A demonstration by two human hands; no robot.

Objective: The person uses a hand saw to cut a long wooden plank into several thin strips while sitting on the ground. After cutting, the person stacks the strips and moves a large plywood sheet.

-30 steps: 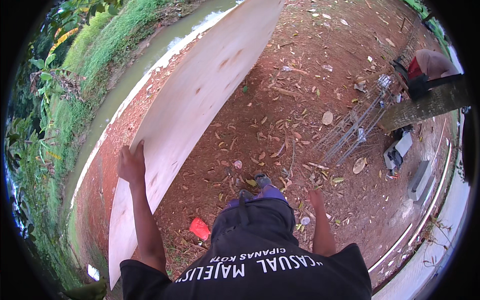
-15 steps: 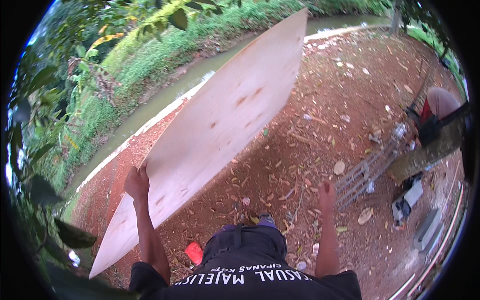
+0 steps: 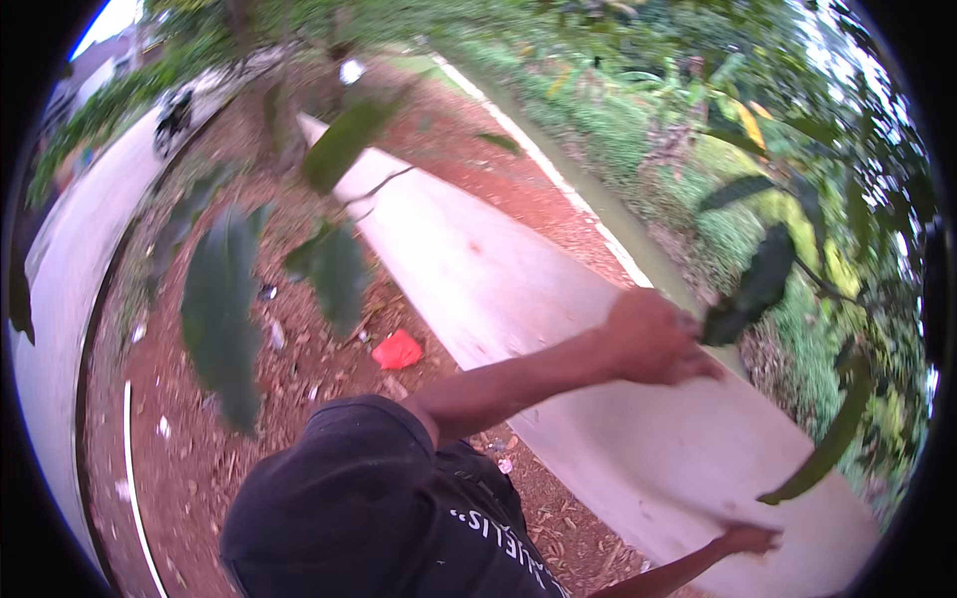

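Observation:
A large pale plywood sheet (image 3: 478, 269) with a few brown marks stretches in front of me from the far left to the near right, tilted. At its far long edge, my left hand (image 3: 648, 339) grips the sheet, its arm reaching across the face; motion blurs the fingers a little. Closer to the sheet's right end, my right hand (image 3: 750, 539) is over the pale face with fingers stretched out. Whether its palm presses on the wood I cannot tell. Dark green leaves (image 3: 221, 309) hang close in front and cover part of the view.
Reddish, leaf-littered soil holds a red plastic scrap (image 3: 398, 350) and a thin white pole (image 3: 140, 498). A paved road (image 3: 75, 259) with a motorbike (image 3: 173, 122) runs along the left. Beyond the sheet lie a pale concrete edge (image 3: 588, 214), a water channel and a green bank (image 3: 618, 130).
My view has swung left, bringing the road into sight. The sheet now extends toward the right, and my right hand has come from beside me to over its face. My left hand still holds the edge.

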